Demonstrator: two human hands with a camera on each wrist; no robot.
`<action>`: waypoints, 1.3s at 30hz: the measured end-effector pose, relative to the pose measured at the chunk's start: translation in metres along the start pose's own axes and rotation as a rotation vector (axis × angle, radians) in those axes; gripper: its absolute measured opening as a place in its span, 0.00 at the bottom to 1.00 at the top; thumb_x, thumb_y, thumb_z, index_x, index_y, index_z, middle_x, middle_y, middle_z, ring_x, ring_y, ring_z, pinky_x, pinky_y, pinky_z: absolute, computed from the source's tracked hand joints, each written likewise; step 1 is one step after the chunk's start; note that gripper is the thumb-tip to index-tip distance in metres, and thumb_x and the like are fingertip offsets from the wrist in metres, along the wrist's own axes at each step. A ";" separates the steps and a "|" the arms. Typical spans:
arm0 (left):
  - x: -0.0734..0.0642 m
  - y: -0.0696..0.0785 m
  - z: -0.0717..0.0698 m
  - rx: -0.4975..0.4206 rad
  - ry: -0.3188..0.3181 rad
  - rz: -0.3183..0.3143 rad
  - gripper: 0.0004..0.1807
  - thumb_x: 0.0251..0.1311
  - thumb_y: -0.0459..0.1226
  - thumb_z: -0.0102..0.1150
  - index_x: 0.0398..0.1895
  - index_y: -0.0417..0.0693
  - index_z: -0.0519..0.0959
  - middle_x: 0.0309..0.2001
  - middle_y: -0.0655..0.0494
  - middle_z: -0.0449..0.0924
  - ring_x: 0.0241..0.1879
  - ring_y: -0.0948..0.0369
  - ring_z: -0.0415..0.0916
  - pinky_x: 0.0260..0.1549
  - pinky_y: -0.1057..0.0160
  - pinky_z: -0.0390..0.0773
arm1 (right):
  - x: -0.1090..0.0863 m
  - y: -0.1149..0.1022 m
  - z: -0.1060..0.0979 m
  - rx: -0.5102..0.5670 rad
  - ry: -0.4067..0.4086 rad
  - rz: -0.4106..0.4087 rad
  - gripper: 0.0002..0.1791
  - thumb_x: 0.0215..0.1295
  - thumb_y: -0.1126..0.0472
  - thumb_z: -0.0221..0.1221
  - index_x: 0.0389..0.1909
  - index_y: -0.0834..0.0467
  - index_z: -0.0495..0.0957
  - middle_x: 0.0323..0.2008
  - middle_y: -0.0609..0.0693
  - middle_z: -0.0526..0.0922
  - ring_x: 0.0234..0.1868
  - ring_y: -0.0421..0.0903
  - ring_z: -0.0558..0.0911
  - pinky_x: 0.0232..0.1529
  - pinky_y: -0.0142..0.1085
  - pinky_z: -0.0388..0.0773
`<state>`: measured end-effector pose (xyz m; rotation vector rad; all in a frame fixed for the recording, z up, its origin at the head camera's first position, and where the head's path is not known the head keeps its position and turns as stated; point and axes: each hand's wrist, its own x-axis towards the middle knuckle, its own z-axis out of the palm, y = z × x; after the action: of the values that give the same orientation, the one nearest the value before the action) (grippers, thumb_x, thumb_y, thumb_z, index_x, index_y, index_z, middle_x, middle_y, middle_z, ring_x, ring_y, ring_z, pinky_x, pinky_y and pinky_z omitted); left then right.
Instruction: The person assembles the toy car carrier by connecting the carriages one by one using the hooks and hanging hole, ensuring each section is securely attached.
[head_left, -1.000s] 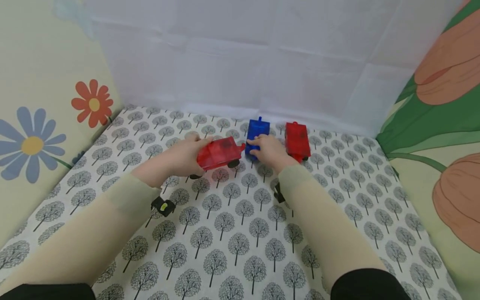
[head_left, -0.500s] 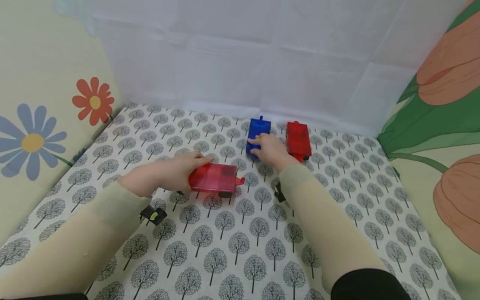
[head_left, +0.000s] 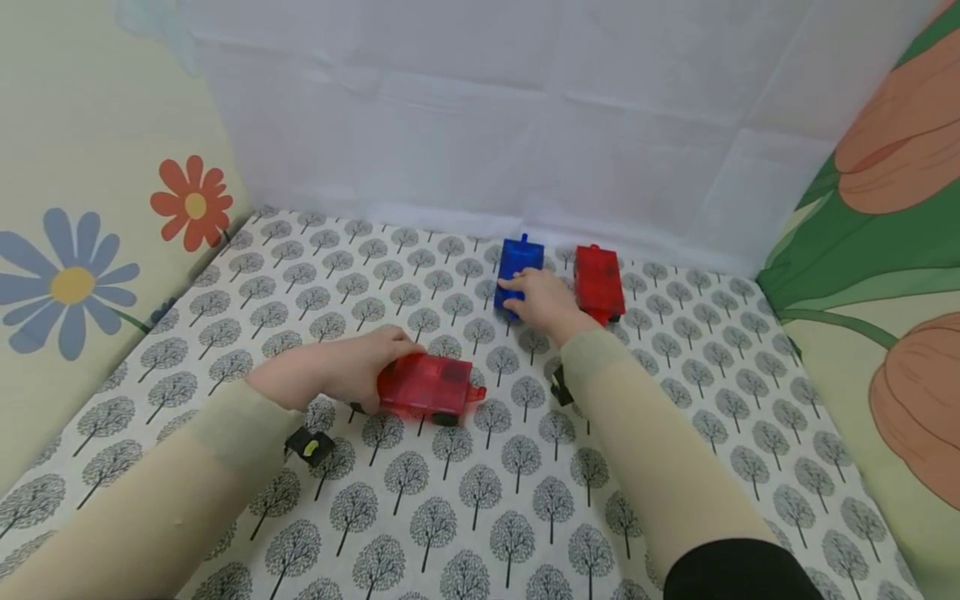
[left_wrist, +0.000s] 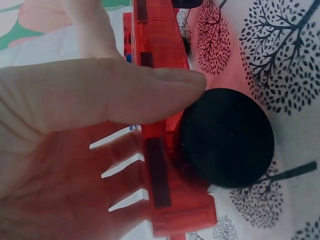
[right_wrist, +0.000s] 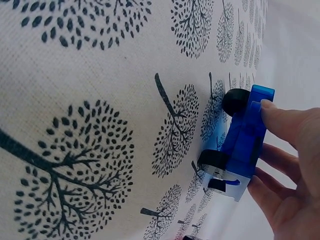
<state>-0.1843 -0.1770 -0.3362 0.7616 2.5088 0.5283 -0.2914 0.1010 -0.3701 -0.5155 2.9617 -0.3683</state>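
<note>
My left hand [head_left: 348, 367] grips a see-through red toy wagon [head_left: 429, 385] by its left end, left of the middle of the cloth. In the left wrist view the thumb lies along the wagon's side, just above a black wheel [left_wrist: 227, 137]. A small red hook sticks out of its right end. Farther back, my right hand [head_left: 549, 304] holds a blue toy wagon [head_left: 521, 257] from the near right. The right wrist view shows thumb and fingers on the blue body [right_wrist: 247, 135], its black wheels facing the cloth. The fingers hide part of it.
A second red toy wagon [head_left: 600, 279] stands just right of my right hand. The cloth [head_left: 480, 508] has a print of grey trees. A white sheet [head_left: 480, 117] hangs behind, with flower-patterned panels on the left [head_left: 90, 433] and right [head_left: 930, 275].
My left hand has brought its red wagon toward me, away from the blue wagon, and its hook end has swung nearer to me. The right hand and blue wagon stay in place.
</note>
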 end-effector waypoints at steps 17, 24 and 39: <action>-0.003 0.007 0.003 0.263 0.016 -0.030 0.55 0.29 0.26 0.78 0.71 0.42 0.67 0.56 0.48 0.70 0.57 0.45 0.70 0.60 0.38 0.65 | -0.001 -0.002 -0.003 0.007 -0.007 0.000 0.28 0.72 0.50 0.57 0.71 0.43 0.66 0.71 0.52 0.63 0.70 0.54 0.62 0.67 0.49 0.61; 0.000 0.014 0.007 0.278 0.098 -0.019 0.63 0.28 0.49 0.85 0.74 0.44 0.63 0.63 0.43 0.67 0.63 0.44 0.64 0.65 0.33 0.48 | 0.000 -0.001 -0.002 0.005 -0.007 0.000 0.28 0.72 0.50 0.57 0.71 0.43 0.66 0.71 0.53 0.64 0.70 0.55 0.62 0.68 0.50 0.60; 0.013 0.020 0.010 0.146 0.086 -0.044 0.51 0.28 0.45 0.86 0.65 0.49 0.74 0.48 0.51 0.74 0.47 0.53 0.74 0.45 0.50 0.78 | -0.001 0.000 -0.003 0.019 0.014 -0.012 0.26 0.75 0.65 0.49 0.71 0.45 0.68 0.70 0.53 0.65 0.70 0.54 0.64 0.67 0.49 0.62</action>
<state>-0.1802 -0.1518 -0.3393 0.7497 2.6601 0.3731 -0.2912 0.1015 -0.3674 -0.5317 2.9668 -0.4023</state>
